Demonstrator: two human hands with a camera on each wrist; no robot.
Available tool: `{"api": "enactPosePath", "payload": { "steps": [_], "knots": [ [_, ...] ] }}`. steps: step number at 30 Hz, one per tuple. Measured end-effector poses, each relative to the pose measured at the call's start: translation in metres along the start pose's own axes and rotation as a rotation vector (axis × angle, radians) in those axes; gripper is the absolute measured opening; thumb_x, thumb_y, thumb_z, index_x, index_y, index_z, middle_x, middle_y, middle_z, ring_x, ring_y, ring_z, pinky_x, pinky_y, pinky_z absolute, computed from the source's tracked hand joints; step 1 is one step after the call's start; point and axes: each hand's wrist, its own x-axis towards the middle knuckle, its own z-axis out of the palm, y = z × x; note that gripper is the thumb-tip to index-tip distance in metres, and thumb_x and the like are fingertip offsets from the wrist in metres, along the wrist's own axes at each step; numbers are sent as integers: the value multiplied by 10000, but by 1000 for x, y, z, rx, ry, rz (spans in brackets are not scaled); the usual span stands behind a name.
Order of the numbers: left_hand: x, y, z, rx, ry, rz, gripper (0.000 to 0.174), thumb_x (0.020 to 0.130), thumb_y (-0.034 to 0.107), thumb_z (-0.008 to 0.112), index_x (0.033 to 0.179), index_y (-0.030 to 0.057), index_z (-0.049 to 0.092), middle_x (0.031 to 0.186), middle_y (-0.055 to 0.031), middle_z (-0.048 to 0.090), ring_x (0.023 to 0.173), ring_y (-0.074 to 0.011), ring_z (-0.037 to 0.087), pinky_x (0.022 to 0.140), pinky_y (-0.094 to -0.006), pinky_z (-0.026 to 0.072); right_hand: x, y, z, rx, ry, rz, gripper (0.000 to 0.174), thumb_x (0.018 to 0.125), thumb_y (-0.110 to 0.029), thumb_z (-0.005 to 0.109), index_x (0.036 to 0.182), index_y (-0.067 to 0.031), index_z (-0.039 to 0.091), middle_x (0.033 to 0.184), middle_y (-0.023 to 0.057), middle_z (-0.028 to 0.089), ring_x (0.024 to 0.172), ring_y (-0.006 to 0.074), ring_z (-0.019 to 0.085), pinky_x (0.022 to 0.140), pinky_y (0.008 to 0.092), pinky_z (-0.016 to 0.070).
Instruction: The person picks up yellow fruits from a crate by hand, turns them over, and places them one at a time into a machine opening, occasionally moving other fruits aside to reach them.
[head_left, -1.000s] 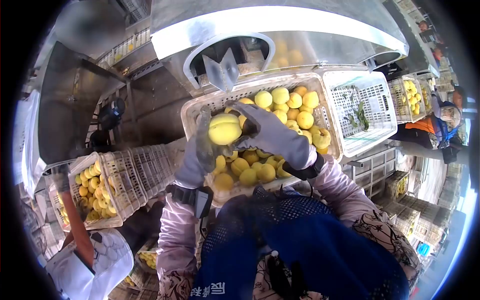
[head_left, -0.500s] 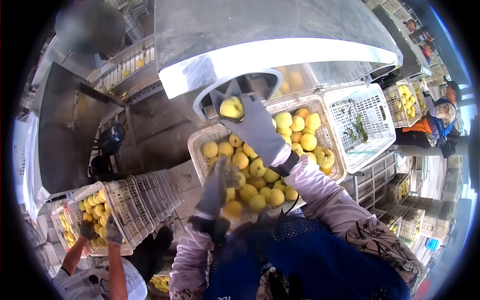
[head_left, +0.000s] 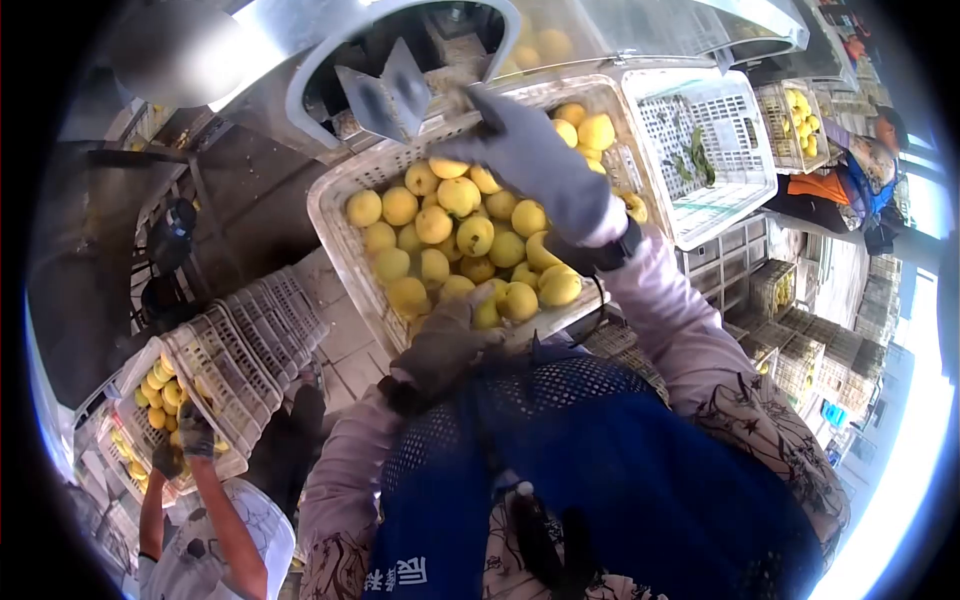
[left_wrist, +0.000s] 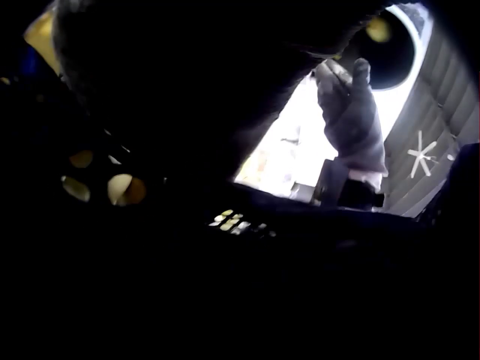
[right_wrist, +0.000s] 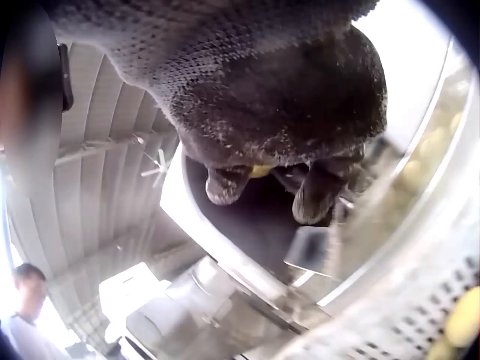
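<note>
My gloved right hand (head_left: 545, 160) hovers over the far side of a white plastic crate (head_left: 345, 285), just in front of a metal machine's opening (head_left: 455, 30). No fruit shows in its grasp, and its fingers are extended loosely. Yellow peaches (head_left: 460, 196) fill much of the crate. At the near edge of the crate, my gloved left hand (head_left: 445, 340) lies low against the peaches, its fingertips blurred among them. I cannot tell whether it grips one. Mostly dark in the left wrist view, it appears close to the lens. There, a yellow peach (left_wrist: 379, 30) shows inside the round opening.
To the right stands a white crate (head_left: 690, 215) with some leaves (head_left: 697, 155) inside. A V-shaped metal plate (head_left: 385, 95) juts from the opening. At lower left, another person's gloved hands (head_left: 195, 435) work in a tilted crate (head_left: 235, 465) of peaches.
Both hands held a large yellow peach above the crate; my right hand then carried a peach to the opening and has drawn back without it. The left hand moved down to the near edge.
</note>
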Motion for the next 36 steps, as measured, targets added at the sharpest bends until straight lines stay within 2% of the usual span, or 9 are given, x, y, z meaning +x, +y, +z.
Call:
{"api": "enactPosePath", "payload": {
  "steps": [2,6,13,18,21,25,30,34,36],
  "knots": [
    [14,-9,18,366,48,71,813,838,392,759,1515,40,479,1362,-239,601,1306,-390,541,1133,-436,406,-35,72,-14,-387,-164,73,935,808,-348,882,1551,-23,416,1274,233,656,1131,322,663,957,400,532],
    [40,-1,20,418,-7,22,786,827,384,763,1490,49,506,1332,-240,595,1287,-407,520,1095,-455,428,-121,157,-25,-648,-425,-46,972,774,-265,873,1519,84,355,1460,351,463,1189,470,615,1003,460,528],
    [24,-6,44,390,307,143,741,783,346,819,1416,55,567,1326,-215,627,1247,-415,542,1082,-477,435,-130,140,-16,-753,-444,193,951,749,-346,835,1504,25,391,1457,319,494,1134,468,650,935,494,558],
    [58,-8,13,445,-35,35,776,814,297,807,1482,50,501,1341,-206,625,1234,-378,576,1051,-444,467,-110,163,-62,171,-352,314,827,796,-341,860,1489,-45,518,1287,223,633,1231,371,607,1054,436,487],
    [58,-24,17,-58,-36,-105,682,857,229,784,1450,34,510,1274,-163,660,1179,-327,618,1000,-419,497,-106,165,-46,-574,-393,-219,748,818,-305,828,1476,-87,546,1221,200,657,1131,352,646,968,411,522],
    [52,-3,57,-714,139,10,485,913,156,742,1345,8,581,1121,-74,725,1038,-224,671,886,-380,542,-90,141,-20,-778,-464,-307,635,867,-288,749,1459,-135,576,1136,144,658,1036,359,644,890,447,518],
    [52,38,43,-377,49,-183,495,907,175,777,1338,-12,619,1144,-82,729,971,-155,695,868,-284,552,-58,164,2,-704,-489,-368,567,908,-393,689,1365,-72,593,1109,177,683,1054,402,663,938,475,516],
    [49,16,35,-810,28,-154,430,929,130,735,1320,-13,627,1150,-115,722,1020,-176,695,883,-299,561,-49,134,13,-738,-559,-91,673,853,-464,752,1336,-12,633,1174,225,702,1110,375,671,944,461,530],
    [22,-2,31,-942,43,-115,411,938,111,716,1315,-26,626,1163,-132,718,1046,-194,696,898,-309,566,-46,154,8,-94,-460,150,524,850,-355,789,1243,-20,699,1181,212,713,1142,355,673,973,414,539]
  ]
}}
